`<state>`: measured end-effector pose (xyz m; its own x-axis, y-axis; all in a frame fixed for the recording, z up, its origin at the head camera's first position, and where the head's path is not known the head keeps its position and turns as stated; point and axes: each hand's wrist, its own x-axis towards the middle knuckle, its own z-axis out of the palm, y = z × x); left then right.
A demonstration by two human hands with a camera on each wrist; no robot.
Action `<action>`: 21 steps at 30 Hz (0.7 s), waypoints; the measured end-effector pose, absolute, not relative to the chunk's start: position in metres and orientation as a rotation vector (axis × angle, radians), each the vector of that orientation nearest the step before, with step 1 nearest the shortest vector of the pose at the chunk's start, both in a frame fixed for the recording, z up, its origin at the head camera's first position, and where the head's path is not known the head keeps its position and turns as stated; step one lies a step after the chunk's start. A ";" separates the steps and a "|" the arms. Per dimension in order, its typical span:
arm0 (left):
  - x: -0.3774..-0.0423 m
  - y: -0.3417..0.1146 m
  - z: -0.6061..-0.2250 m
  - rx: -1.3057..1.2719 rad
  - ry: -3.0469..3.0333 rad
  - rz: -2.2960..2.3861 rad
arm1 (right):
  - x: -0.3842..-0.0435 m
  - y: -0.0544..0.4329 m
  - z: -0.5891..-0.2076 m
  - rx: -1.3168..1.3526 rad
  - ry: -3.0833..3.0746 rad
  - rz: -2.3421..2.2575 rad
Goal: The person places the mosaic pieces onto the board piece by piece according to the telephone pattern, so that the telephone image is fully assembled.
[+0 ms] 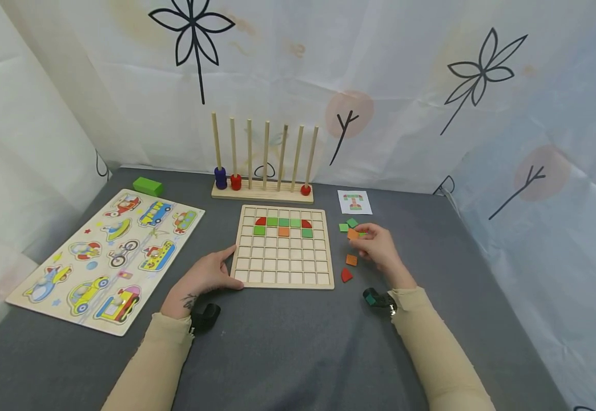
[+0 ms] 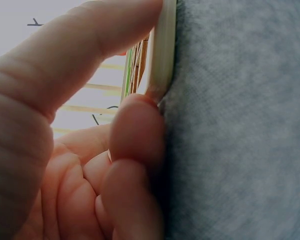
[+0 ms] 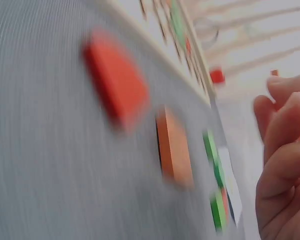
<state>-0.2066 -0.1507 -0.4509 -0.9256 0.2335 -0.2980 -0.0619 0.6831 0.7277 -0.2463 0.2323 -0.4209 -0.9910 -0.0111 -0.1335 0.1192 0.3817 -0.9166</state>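
My left hand [image 1: 202,279] holds the lower left corner of a wooden grid board [image 1: 284,287], its index finger at the left side and thumb at the front edge. In the left wrist view, fingertips press against the board's pale edge [image 2: 162,55]. Red, green and orange tiles fill some cells in the board's upper rows. My right hand [image 1: 380,249], right of the board, pinches an orange square tile [image 1: 352,234] between thumb and fingers. Green tiles [image 1: 343,227] lie beside its fingertips. Nearer me are another orange tile [image 3: 175,150] and a red rounded tile [image 3: 117,80].
A white pattern card [image 1: 354,202] lies behind the loose tiles. Beyond the board stands a wooden peg rack [image 1: 262,194] with blue and red beads. At left are a vehicle puzzle board [image 1: 97,240] and a green block [image 1: 148,186]. Fabric walls [image 1: 390,103] enclose the grey table.
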 end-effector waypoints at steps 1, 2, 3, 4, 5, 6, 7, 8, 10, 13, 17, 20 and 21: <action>-0.207 -0.151 -0.451 0.133 2.528 1.113 | -0.246 0.225 -0.420 0.083 2.474 -1.744; -0.207 -0.151 -0.451 0.130 2.529 1.111 | -0.247 0.218 -0.420 0.068 2.444 -1.796; -0.207 -0.151 -0.451 0.128 2.527 1.111 | -0.247 0.211 -0.420 0.044 2.421 -1.836; -0.207 -0.151 -0.451 0.134 2.525 1.109 | -0.247 0.205 -0.420 0.030 2.392 -1.873; -0.207 -0.151 -0.451 0.142 2.524 1.107 | -0.247 0.198 -0.420 0.013 2.362 -1.907; -0.207 -0.151 -0.451 0.137 2.521 1.108 | -0.248 0.191 -0.421 0.003 2.335 -1.932; -0.207 -0.151 -0.451 0.135 2.518 1.110 | -0.248 0.185 -0.422 -0.001 2.311 -1.951; -0.207 -0.151 -0.450 0.133 2.517 1.111 | -0.249 0.179 -0.423 -0.003 2.292 -1.967; -0.207 -0.151 -0.450 0.138 2.514 1.115 | -0.251 0.167 -0.425 0.011 2.257 -1.991; -0.207 -0.151 -0.450 0.138 2.513 1.123 | -0.253 0.151 -0.429 0.028 2.216 -2.007; -0.207 -0.150 -0.450 0.146 2.516 1.131 | -0.256 0.132 -0.432 0.055 2.173 -2.011; -0.206 -0.150 -0.450 0.138 2.517 1.134 | -0.257 0.120 -0.435 0.064 2.183 -1.991; -0.206 -0.150 -0.451 0.142 2.519 1.133 | -0.258 0.117 -0.436 0.060 2.194 -1.980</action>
